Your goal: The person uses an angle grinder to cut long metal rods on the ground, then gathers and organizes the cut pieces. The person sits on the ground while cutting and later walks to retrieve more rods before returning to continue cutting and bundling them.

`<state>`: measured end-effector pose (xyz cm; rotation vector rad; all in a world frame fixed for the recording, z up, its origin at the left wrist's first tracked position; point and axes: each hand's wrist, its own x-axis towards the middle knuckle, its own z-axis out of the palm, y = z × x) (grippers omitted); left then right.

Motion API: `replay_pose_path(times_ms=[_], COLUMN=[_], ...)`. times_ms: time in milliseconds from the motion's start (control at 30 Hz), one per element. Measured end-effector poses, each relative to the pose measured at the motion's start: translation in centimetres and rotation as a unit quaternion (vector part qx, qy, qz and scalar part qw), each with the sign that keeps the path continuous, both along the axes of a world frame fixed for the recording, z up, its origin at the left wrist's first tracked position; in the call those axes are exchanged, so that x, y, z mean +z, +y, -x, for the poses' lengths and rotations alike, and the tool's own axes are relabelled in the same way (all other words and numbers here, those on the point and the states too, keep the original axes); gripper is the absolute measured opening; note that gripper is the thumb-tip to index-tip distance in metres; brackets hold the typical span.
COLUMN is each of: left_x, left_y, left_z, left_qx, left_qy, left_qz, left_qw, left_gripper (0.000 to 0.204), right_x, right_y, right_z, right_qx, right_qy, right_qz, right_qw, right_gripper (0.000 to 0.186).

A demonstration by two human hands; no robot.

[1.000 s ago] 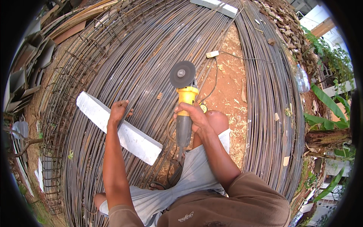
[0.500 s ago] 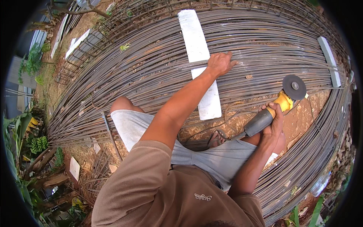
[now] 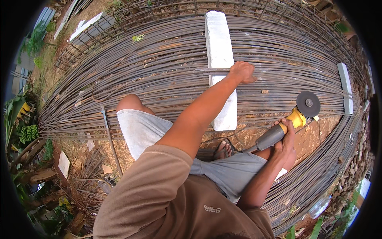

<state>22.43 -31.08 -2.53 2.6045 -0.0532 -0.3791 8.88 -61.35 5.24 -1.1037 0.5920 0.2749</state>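
My right hand (image 3: pixel 285 140) is wrapped round the body of a yellow and dark grey angle grinder (image 3: pixel 270 136), held over my right knee. Its round black disc (image 3: pixel 314 105) faces up, beyond the hand. My left arm reaches forward, and my left hand (image 3: pixel 242 72) is closed around a few thin steel bars (image 3: pixel 219 71). Those bars lie across a long white block (image 3: pixel 219 36), on top of it, and stick out to the left of the hand. Under the block spreads a wide layer of rusty steel bars (image 3: pixel 159 71). The left fingertips are partly hidden.
A second white block (image 3: pixel 345 89) lies at the far right under some bars. Tied reinforcement cages (image 3: pixel 270 12) line the back. A metal tool with a long handle (image 3: pixel 110 137) lies left of my left knee. More bars (image 3: pixel 314 175) curve along the right. Green bananas (image 3: pixel 28 134) hang at left.
My left hand has gone from spread fingers to closed around the bars near the white block. The view has shifted slightly. The grinder stays in my right hand.
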Motion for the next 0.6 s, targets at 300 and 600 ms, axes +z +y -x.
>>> replay_pose_path(times_ms=[300, 600], left_x=[0.6, -2.0], left_y=[0.2, 5.0], left_z=[0.6, -0.7], left_qx=[0.06, 0.002], left_qy=[0.009, 0.04], left_qz=[0.099, 0.151], left_qw=[0.993, 0.988], left_gripper=[0.061, 0.036], right_x=[-0.1, 0.0], right_y=[1.8, 3.2], right_z=[0.1, 0.5], right_qx=[0.005, 0.022], right_qy=[-0.018, -0.011], right_qz=[0.013, 0.013], right_qw=[1.0, 1.0], right_gripper=[0.016, 0.02])
